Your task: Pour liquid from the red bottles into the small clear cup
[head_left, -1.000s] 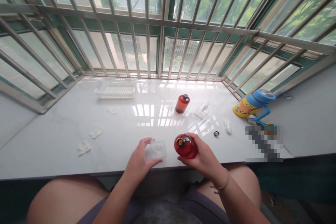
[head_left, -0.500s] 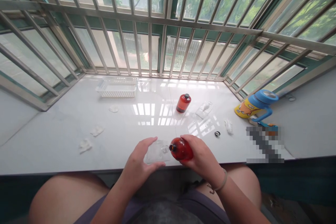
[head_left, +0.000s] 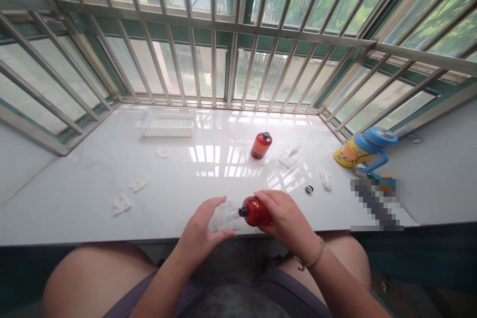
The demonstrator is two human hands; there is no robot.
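My left hand (head_left: 203, 226) is curved around a clear bottle (head_left: 222, 215), thumb and fingers on opposite sides of it. My right hand (head_left: 287, 217) grips a red bottle (head_left: 256, 211), which is tipped over to the left. The red bottle's open black neck meets the mouth of the clear bottle; whether they touch, I cannot tell. No flow of liquid can be made out. Behind my hands stands a second red bottle (head_left: 261, 146) with a black cap. Another clear bottle (head_left: 290, 155) lies to its right.
On the white counter (head_left: 85, 174) are a black ring-shaped cap (head_left: 309, 189), a crumpled clear wrapper (head_left: 325, 179) and several white crumpled scraps (head_left: 121, 205). A white perforated basket (head_left: 166, 131) stands at the back left. A yellow-and-blue handled flask (head_left: 364, 147) stands on the right, beside a blurred patch.
The red bottle has tipped further to the left, its neck coming down to the clear bottle's mouth. The clear bottle has shifted a little within my left hand's hold.
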